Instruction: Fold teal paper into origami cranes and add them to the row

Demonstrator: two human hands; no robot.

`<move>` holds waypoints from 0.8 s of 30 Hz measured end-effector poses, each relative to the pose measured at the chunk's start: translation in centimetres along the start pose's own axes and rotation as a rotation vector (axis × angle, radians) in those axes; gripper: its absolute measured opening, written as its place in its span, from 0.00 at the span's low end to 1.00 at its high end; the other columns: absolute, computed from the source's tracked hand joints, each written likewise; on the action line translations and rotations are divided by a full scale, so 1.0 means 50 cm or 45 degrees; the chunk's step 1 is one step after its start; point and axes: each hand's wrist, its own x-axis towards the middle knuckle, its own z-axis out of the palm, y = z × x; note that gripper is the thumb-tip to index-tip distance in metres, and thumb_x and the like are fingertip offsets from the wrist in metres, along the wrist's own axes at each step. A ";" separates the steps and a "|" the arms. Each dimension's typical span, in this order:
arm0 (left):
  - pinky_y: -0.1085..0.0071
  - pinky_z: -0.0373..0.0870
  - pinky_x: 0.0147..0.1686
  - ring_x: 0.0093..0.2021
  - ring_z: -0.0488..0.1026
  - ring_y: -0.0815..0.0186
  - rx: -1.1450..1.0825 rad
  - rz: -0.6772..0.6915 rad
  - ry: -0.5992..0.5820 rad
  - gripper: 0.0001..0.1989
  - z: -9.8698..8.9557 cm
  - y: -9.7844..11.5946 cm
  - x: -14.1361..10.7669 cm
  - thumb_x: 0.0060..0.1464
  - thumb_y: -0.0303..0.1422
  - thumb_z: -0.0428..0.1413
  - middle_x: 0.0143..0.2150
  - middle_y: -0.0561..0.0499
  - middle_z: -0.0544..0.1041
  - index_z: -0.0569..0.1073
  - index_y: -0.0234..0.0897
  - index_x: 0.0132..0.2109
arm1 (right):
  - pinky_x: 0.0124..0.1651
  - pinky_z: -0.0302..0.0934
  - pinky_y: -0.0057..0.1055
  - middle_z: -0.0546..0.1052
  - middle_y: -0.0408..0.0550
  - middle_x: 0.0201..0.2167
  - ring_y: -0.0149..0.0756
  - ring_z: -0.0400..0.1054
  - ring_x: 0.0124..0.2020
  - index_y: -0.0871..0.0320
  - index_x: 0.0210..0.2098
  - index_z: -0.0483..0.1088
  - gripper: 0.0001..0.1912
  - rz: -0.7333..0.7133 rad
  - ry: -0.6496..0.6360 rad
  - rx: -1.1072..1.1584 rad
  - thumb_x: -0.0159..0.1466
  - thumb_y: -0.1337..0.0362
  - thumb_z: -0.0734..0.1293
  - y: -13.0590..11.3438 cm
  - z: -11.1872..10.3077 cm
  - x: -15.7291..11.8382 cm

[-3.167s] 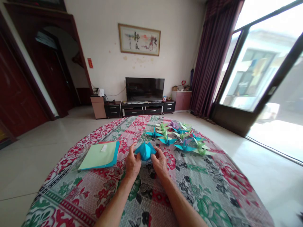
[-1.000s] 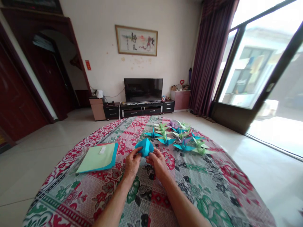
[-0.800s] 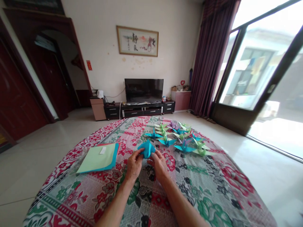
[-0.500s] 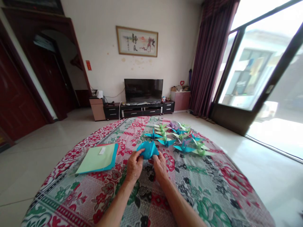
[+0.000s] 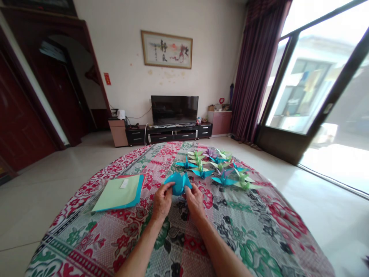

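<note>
A partly folded sheet of blue origami paper (image 5: 179, 183) is held between my two hands above the table, its upper edges bulging and curved. My left hand (image 5: 163, 200) pinches its left side between thumb and fingers. At the right side, my right hand (image 5: 195, 199) grips the lower corner. Just beyond and to the right stand several folded paper cranes (image 5: 203, 174) in blue, green and purple. To the left lies a stack of coloured paper sheets (image 5: 117, 194), pale green on top with blue and red beneath.
The round table (image 5: 115, 246) wears a flowered cloth. On the paper stack rests a small white label (image 5: 124, 183). Across the floor, a television (image 5: 175, 109) stands on a low cabinet (image 5: 173, 133). A glass door (image 5: 305, 88) is at the right.
The blue paper has shifted slightly left and its folds have changed shape, with a valley now showing near its middle. Both hands keep hold of it. The cranes and stack stay put.
</note>
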 end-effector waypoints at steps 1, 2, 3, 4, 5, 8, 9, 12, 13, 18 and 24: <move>0.72 0.69 0.30 0.30 0.72 0.66 -0.006 -0.017 0.009 0.13 0.000 0.001 0.001 0.48 0.35 0.53 0.29 0.51 0.77 0.77 0.39 0.40 | 0.27 0.59 0.24 0.66 0.38 0.20 0.28 0.59 0.22 0.57 0.25 0.64 0.11 0.000 0.010 0.013 0.53 0.55 0.63 0.003 0.000 0.001; 0.72 0.69 0.30 0.30 0.71 0.66 -0.011 -0.034 0.016 0.13 -0.001 0.002 0.001 0.48 0.35 0.53 0.28 0.51 0.76 0.77 0.39 0.41 | 0.27 0.59 0.24 0.66 0.38 0.20 0.28 0.59 0.22 0.57 0.26 0.64 0.12 0.006 0.015 0.033 0.53 0.54 0.63 0.005 0.001 0.001; 0.73 0.68 0.29 0.29 0.71 0.66 -0.016 -0.050 0.017 0.14 -0.001 0.002 0.002 0.48 0.36 0.53 0.27 0.51 0.76 0.77 0.39 0.41 | 0.26 0.60 0.24 0.66 0.38 0.20 0.28 0.60 0.22 0.57 0.27 0.63 0.12 0.015 0.018 0.053 0.53 0.54 0.63 0.007 0.002 0.001; 0.73 0.68 0.28 0.28 0.71 0.67 -0.022 -0.065 0.012 0.15 -0.001 0.003 0.002 0.48 0.37 0.53 0.27 0.51 0.76 0.77 0.39 0.42 | 0.26 0.60 0.24 0.67 0.38 0.21 0.28 0.61 0.22 0.56 0.28 0.63 0.13 0.024 0.019 0.066 0.54 0.53 0.63 0.009 0.004 0.001; 0.73 0.67 0.27 0.27 0.70 0.67 -0.027 -0.079 0.003 0.15 -0.001 0.003 0.002 0.48 0.37 0.53 0.27 0.51 0.76 0.76 0.38 0.43 | 0.26 0.60 0.25 0.67 0.38 0.21 0.29 0.61 0.22 0.56 0.29 0.63 0.13 0.032 0.023 0.071 0.54 0.52 0.62 0.010 0.005 0.001; 0.74 0.66 0.25 0.23 0.67 0.69 -0.051 -0.122 -0.031 0.18 -0.001 0.003 0.001 0.48 0.39 0.53 0.25 0.52 0.75 0.76 0.36 0.44 | 0.25 0.61 0.25 0.67 0.38 0.21 0.29 0.62 0.21 0.56 0.30 0.63 0.14 0.053 0.054 0.096 0.54 0.52 0.63 0.013 0.007 0.000; 0.74 0.65 0.25 0.22 0.66 0.69 -0.061 -0.137 -0.032 0.19 -0.001 0.003 0.001 0.48 0.40 0.53 0.25 0.52 0.74 0.76 0.35 0.44 | 0.25 0.62 0.26 0.67 0.37 0.21 0.29 0.62 0.21 0.56 0.30 0.63 0.14 0.066 0.069 0.119 0.54 0.52 0.63 0.013 0.008 0.000; 0.75 0.64 0.24 0.22 0.66 0.70 -0.097 -0.173 -0.008 0.20 0.000 0.006 0.001 0.48 0.41 0.54 0.23 0.53 0.72 0.75 0.33 0.45 | 0.26 0.63 0.27 0.68 0.37 0.21 0.29 0.62 0.21 0.55 0.31 0.62 0.13 0.105 0.092 0.186 0.53 0.53 0.63 0.008 0.008 -0.001; 0.75 0.64 0.24 0.22 0.65 0.70 -0.110 -0.182 -0.004 0.21 0.000 0.007 0.001 0.48 0.42 0.54 0.23 0.53 0.72 0.75 0.33 0.45 | 0.26 0.63 0.27 0.67 0.37 0.21 0.29 0.63 0.21 0.55 0.30 0.62 0.12 0.115 0.091 0.194 0.53 0.54 0.63 0.006 0.009 -0.002; 0.75 0.64 0.24 0.22 0.66 0.70 -0.132 -0.200 -0.015 0.23 0.001 0.006 0.002 0.48 0.46 0.53 0.25 0.53 0.73 0.75 0.34 0.45 | 0.27 0.63 0.28 0.68 0.38 0.21 0.30 0.64 0.21 0.56 0.30 0.63 0.12 0.121 0.053 0.198 0.51 0.55 0.65 -0.012 0.010 -0.008; 0.74 0.66 0.27 0.25 0.68 0.69 -0.027 -0.100 -0.037 0.16 0.003 -0.011 0.004 0.50 0.40 0.52 0.28 0.51 0.75 0.76 0.37 0.41 | 0.28 0.62 0.26 0.68 0.39 0.21 0.29 0.63 0.22 0.57 0.27 0.65 0.10 0.102 -0.048 0.158 0.51 0.57 0.65 -0.019 0.006 -0.015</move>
